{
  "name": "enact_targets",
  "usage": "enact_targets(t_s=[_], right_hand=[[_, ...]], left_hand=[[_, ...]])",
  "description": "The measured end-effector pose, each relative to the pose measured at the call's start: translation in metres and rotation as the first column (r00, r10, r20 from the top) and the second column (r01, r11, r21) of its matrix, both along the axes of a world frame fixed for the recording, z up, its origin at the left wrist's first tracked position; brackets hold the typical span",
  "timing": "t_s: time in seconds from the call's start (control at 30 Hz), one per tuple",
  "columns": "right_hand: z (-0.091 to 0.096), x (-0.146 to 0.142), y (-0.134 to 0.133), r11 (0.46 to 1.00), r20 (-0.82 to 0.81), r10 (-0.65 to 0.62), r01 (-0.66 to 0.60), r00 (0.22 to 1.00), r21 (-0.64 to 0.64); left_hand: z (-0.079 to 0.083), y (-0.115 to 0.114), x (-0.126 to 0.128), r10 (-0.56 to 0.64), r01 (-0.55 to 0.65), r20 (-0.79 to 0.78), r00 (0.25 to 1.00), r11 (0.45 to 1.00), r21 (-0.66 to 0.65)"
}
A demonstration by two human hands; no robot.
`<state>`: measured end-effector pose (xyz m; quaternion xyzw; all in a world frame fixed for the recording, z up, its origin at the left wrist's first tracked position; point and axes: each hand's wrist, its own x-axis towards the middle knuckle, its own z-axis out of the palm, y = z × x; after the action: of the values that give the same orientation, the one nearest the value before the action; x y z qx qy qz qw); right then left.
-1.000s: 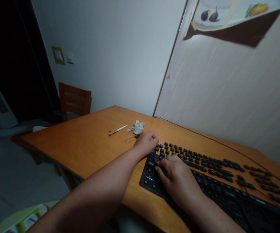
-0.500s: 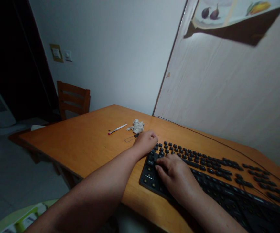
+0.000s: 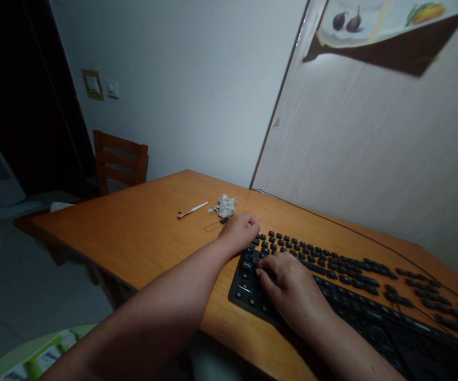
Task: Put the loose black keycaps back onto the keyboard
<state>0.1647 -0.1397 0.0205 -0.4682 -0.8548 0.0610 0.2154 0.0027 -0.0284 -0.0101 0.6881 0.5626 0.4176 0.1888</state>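
Dimly lit desk scene. Left hand (image 3: 241,233) sits at the far left corner of the keyboard (image 3: 356,278), fingers curled under into a loose fist, knuckles up, touching the keyboard's edge; cannot tell whether anything is inside the curl. Right hand (image 3: 288,286) lies palm down on the keys at the left end, fingers bent onto the key rows, clamped on nothing; fingertips mostly hidden by the knuckles. The two hands are near each other, not touching.

Keyboard is black and lies flat on the table (image 3: 134,238), running away to the right along the wall. Cable (image 3: 332,219) trails along the table behind it.

Just beyond the left hand: a thin wire loop (image 3: 212,226), a crumpled tissue (image 3: 224,206), and a white stick (image 3: 192,211) with a reddish tip, all lying apart on the table. Chair (image 3: 121,161) stands at the far end.
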Motion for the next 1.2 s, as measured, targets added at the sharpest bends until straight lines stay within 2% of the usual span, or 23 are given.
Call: enact_targets(t_s=[0.13, 0.33, 0.57, 0.77, 1.2], right_hand=[[0.003, 0.001, 0.0, 1.0, 0.024, -0.025, 0.025, 0.999, 0.012], [0.012, 0.005, -0.002, 0.999, 0.12, 0.028, -0.031, 0.992, 0.024], [0.011, 0.007, -0.001, 0.998, 0.038, 0.062, -0.062, 0.997, -0.004], [0.005, 0.008, 0.005, 0.997, -0.039, 0.036, -0.038, 0.999, -0.064], [0.004, 0.008, 0.006, 0.999, -0.012, 0.027, -0.028, 1.0, -0.047]], left_hand=[[0.0, 0.0, 0.0, -0.006, 0.006, 0.015, 1.0, 1.0, 0.001], [0.002, -0.002, 0.0, -0.016, 0.017, 0.023, 1.0, 1.0, -0.01], [0.002, -0.001, 0.001, -0.008, 0.008, 0.019, 1.0, 1.0, 0.003], [0.004, -0.002, 0.001, -0.01, 0.01, 0.014, 1.0, 1.0, 0.002], [0.005, -0.002, 0.0, -0.023, 0.023, 0.014, 1.0, 1.0, -0.015]])
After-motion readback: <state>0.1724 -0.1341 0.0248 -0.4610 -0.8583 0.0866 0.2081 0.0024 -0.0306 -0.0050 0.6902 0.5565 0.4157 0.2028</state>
